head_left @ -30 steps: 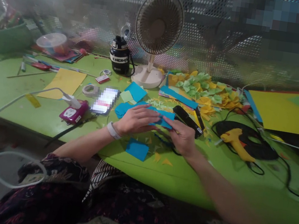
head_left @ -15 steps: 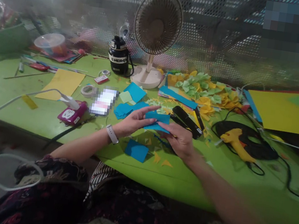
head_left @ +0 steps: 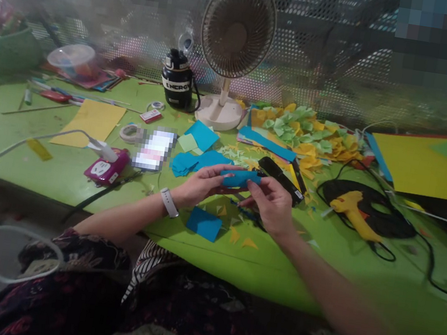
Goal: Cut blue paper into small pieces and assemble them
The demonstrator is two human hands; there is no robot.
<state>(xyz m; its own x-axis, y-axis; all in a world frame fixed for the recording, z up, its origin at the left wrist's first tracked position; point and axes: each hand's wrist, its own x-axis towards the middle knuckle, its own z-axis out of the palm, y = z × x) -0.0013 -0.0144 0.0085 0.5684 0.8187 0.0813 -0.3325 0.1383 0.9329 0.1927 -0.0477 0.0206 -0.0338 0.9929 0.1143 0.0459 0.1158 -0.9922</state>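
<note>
A strip of blue paper [head_left: 241,178], now curled into a tight roll, lies between my left hand [head_left: 203,184] and my right hand [head_left: 270,206]. My left fingers hold it from below and the left side, and my right fingertips pinch its right end. A black stapler [head_left: 280,180] lies just beyond my right hand. A blue paper rectangle [head_left: 204,224] sits on the green table [head_left: 38,168] below my hands, and loose blue sheets [head_left: 193,163] lie just beyond my left hand.
Yellow and green paper scraps [head_left: 300,131] are heaped behind the stapler, beside a white fan [head_left: 236,40] and a black bottle [head_left: 178,79]. A yellow glue gun [head_left: 354,209] rests on black cable at right. A pink power socket [head_left: 106,168] and pixelated phone [head_left: 154,150] lie left.
The flat blue strip has curled into a roll between my fingers. My hands have moved closer together around it, and my left fingers have closed from their spread position.
</note>
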